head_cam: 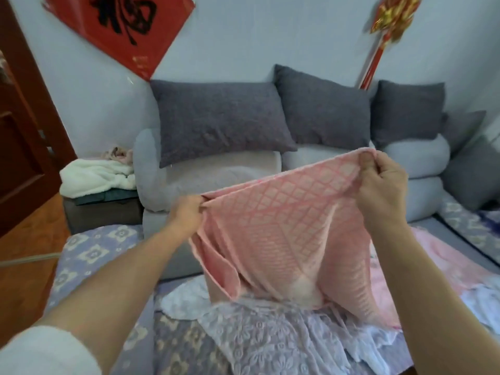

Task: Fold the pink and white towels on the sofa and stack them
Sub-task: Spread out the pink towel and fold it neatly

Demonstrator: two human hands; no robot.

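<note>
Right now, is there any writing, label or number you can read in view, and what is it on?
"福": one large black character on the red paper poster on the wall, hung as a diamond.
Small gold print near the poster's lower corner: too blurred to read.
Pink towel, held up in both hands: no label or text visible.

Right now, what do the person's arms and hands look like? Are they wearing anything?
Both hands are bare, with no gloves, rings or watch in view. The left hand has a bare forearm, with a fluffy white sleeve pushed up near the elbow. The right hand also has a bare forearm, and no sleeve shows on that side.
</note>
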